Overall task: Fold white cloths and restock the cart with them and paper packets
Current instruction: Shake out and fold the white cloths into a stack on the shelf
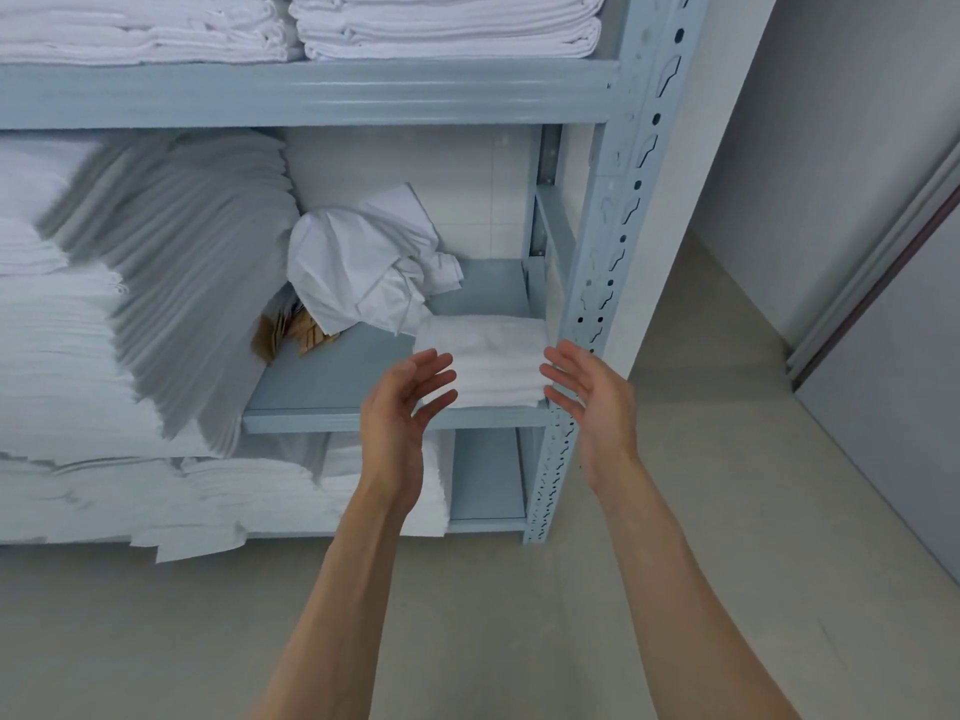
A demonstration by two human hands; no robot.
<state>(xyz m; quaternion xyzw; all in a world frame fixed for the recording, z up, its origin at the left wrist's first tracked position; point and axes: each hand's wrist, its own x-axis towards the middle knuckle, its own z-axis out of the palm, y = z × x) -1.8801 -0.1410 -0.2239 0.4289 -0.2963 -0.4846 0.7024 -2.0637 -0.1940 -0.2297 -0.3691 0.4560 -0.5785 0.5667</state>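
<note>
A bare strip of the middle shelf is left open between the leaning stack of folded linens on the left and the small folded cloth at the right front. Behind it, the way is blocked by a crumpled cloth and brown paper packets. The right side is closed off by the perforated upright.

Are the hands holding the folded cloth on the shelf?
No, both hands hover open beside the folded cloth, gripping nothing.

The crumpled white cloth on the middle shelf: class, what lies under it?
Brown paper packets poke out from beneath the crumpled white cloth, at its left edge, on the shelf. How many packets, and anything further under it, is covered.
</note>
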